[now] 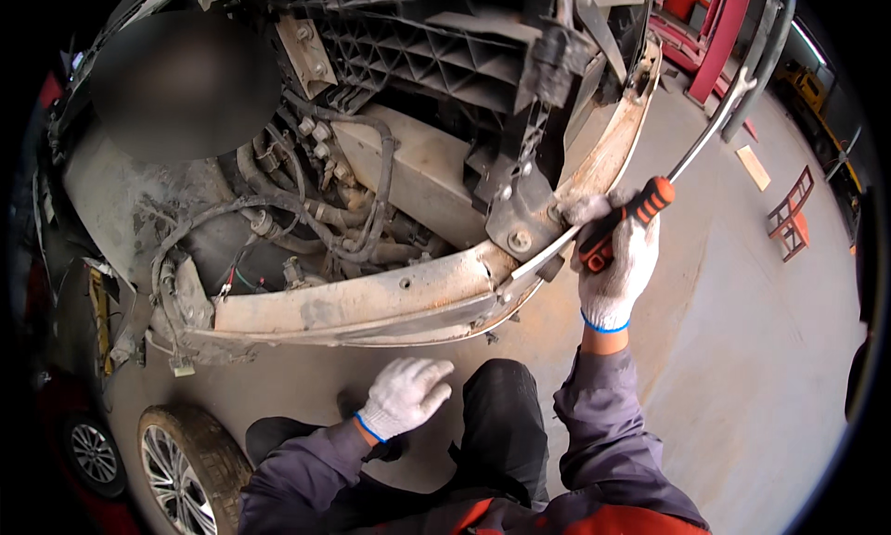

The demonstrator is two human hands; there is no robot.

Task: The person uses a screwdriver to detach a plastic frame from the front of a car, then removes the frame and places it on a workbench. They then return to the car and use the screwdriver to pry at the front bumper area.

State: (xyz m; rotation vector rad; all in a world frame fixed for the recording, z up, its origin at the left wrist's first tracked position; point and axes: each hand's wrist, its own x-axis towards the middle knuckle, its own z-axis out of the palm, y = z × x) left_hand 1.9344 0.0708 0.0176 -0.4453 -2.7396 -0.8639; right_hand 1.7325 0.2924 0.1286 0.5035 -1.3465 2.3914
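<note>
My right hand (626, 252), in a white knit glove with a blue cuff, is closed round a long-shafted hand tool (650, 199) with a red-and-black handle. Its thin metal shaft points up and to the right, and the far end looks forked. That hand is beside the corner of a dirty vehicle's opened front end, next to a bolted metal bracket (518, 240). My gloved left hand (406, 396) hovers above my legs, below the curved, pale metal edge panel (353, 310). Its fingers are apart and it holds nothing.
Cables and hoses (320, 229) run through the open bay. At lower left stands a wheel (181, 470) with a tyre. A red frame-like stand (791, 221) and a flat board (754, 168) are on the floor at right, near a red lift post (719, 48).
</note>
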